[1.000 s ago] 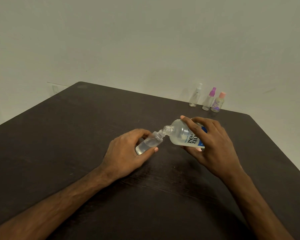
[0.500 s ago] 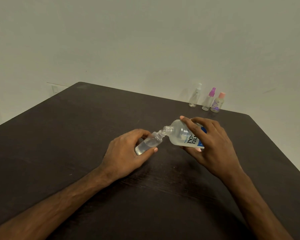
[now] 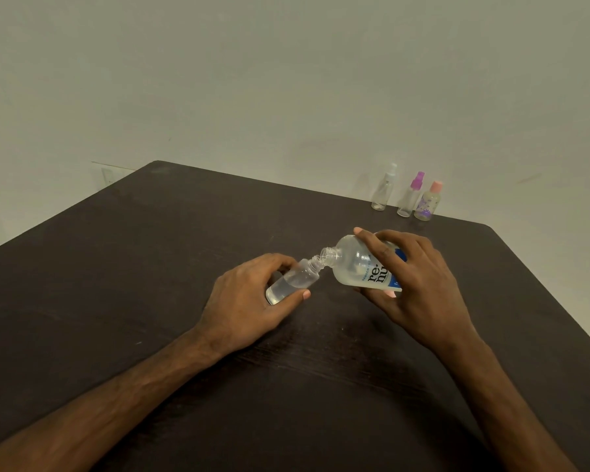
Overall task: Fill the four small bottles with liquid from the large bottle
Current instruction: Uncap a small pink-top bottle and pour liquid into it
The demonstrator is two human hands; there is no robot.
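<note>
- Small bottle (image 3: 295, 280) lies in our left hand (image 3: 249, 298), thumb on its near side and fingers curled round the far side. The hold is snug at mid-body, over the table (image 3: 116, 267) near its middle.
- Its long axis runs from the base at near left up to the open mouth at far right, so it leans toward our other hand.
- Our right hand (image 3: 419, 287) wraps the labelled body of the large bottle (image 3: 355, 267), which is tipped with its neck pointing left and a little down.
- The two mouths meet between our hands; we cannot tell whether they touch.
- Clear liquid seems to pool at the small bottle's base. We judge that filling is under way, and that the right hand, nearer the source, sets the tilt.
- Three capped small bottles (image 3: 410, 195) stand upright at the far right edge, well apart from our hands.
</note>
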